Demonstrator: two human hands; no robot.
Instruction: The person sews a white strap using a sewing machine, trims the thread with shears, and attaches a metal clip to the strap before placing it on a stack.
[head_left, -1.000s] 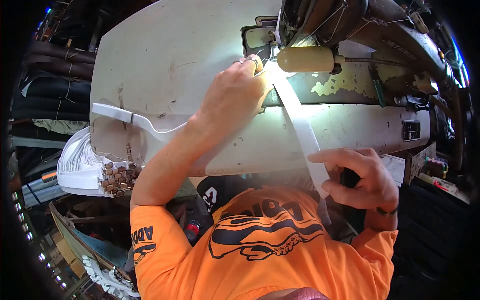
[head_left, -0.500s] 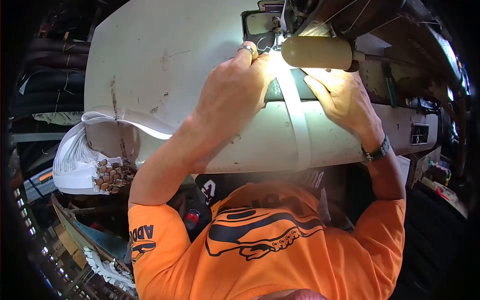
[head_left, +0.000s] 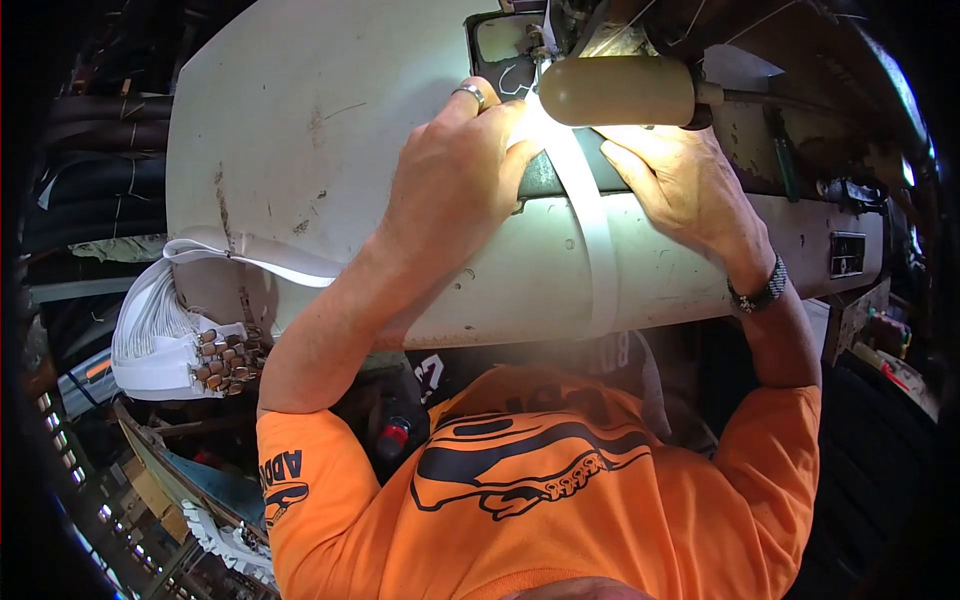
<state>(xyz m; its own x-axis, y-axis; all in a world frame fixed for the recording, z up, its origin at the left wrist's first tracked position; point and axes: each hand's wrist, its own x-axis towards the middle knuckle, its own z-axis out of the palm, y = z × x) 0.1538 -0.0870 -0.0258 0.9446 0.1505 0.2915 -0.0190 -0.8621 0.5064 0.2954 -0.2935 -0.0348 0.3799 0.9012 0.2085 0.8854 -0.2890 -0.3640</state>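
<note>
A white strap (head_left: 592,225) runs from the brightly lit needle area of a sewing machine (head_left: 536,45) over the dark bed plate (head_left: 541,178) and down to the table's front edge. My left hand (head_left: 458,160), with a ring, is closed in a pinch on the strap's upper part beside the needle; glare washes out the fingertips. Right of the strap, my right hand (head_left: 690,185) rests on the bed, its thumb stretched toward the strap. The cream, rounded lamp (head_left: 618,92) covers much of its fingers. A thin white thread (head_left: 512,80) curls near my left fingers.
A bundle of white straps with metal clips (head_left: 190,345) hangs at the left of the pale table (head_left: 290,130), one loop reaching under my left forearm. A green-handled tool (head_left: 784,160) lies at right. Dark rolls (head_left: 115,130) are stacked beyond the left edge.
The view has shifted slightly, so the machine and lamp appear a little left and higher. Both hands keep nearly the same places by the strap; no clear grip change shows.
</note>
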